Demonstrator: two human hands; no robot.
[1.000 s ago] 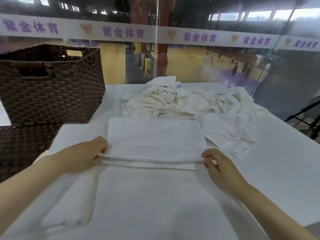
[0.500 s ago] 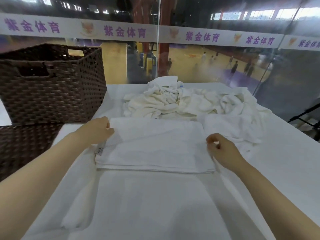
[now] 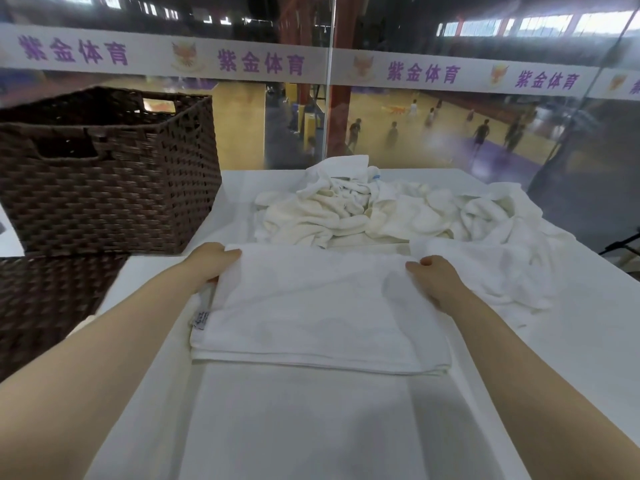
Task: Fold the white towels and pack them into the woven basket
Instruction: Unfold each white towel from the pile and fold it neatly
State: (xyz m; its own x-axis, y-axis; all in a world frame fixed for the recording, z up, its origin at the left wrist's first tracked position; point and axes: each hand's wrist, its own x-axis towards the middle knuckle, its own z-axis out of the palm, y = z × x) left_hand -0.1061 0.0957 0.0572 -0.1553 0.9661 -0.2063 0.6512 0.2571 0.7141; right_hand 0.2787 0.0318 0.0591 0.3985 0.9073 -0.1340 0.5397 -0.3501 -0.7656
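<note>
White folded towel (image 3: 311,306): flat on the white table (image 3: 571,341), in front of the person.
Left hand (image 3: 211,265): grips the towel's far left corner.
Right hand (image 3: 436,278): grips its far right corner.
Brown woven basket (image 3: 114,188): on the left.
Messy white towel pile (image 3: 381,213): behind the folded towel.

One head-worn camera looks forward and down, close over the table (image 3: 571,341).

Indoor sports hall, viewed from a spectator-side work spot. Glass partition (image 3: 415,133) at 12 o'clock carries a white banner strip (image 3: 242,62) with purple Chinese characters and an emblem. Behind it, wooden court floor (image 3: 239,126) with purple zones, small blurred players (image 3: 481,133) at 1 o'clock.
</note>
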